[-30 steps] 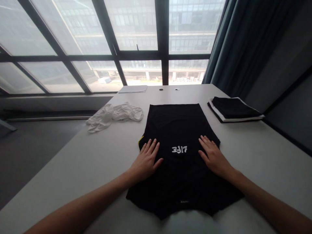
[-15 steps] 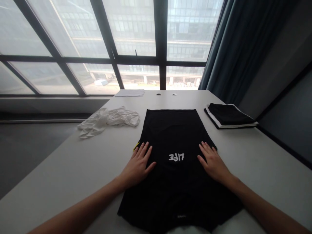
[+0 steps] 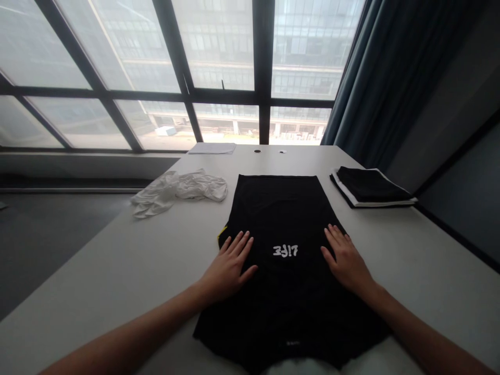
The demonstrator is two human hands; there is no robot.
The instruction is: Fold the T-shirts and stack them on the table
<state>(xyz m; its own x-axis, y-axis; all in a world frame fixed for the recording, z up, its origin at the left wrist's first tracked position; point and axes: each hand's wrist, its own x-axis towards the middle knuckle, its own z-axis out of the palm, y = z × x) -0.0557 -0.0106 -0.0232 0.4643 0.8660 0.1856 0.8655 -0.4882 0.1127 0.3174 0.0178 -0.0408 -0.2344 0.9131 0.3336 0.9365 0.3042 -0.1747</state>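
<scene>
A black T-shirt (image 3: 281, 208) lies spread flat, its hem away from me and its neckline close to my body. White lettering reading "LIFE" (image 3: 285, 251) shows upside down in its middle. My left hand (image 3: 230, 265) rests flat on the shirt's left side, fingers spread. Just beyond those fingertips a small yellow piece (image 3: 222, 230) sticks out at the shirt's edge. On the right side of the shirt, my right hand (image 3: 346, 260) also lies palm down with fingers stretched out. Neither hand grips the cloth.
The white table (image 3: 128, 276) carries a crumpled white garment (image 3: 179, 191) at left and a stack of folded black and white clothes (image 3: 373, 187) at right. Papers (image 3: 212, 148) lie at the far end, near the window. A dark blue curtain (image 3: 363, 88) hangs at right.
The view has shifted slightly, so the scene sits a little further right. My left hand has slid slightly inward on the shirt; my right hand stays nearly in place. The shirt remains flat.
</scene>
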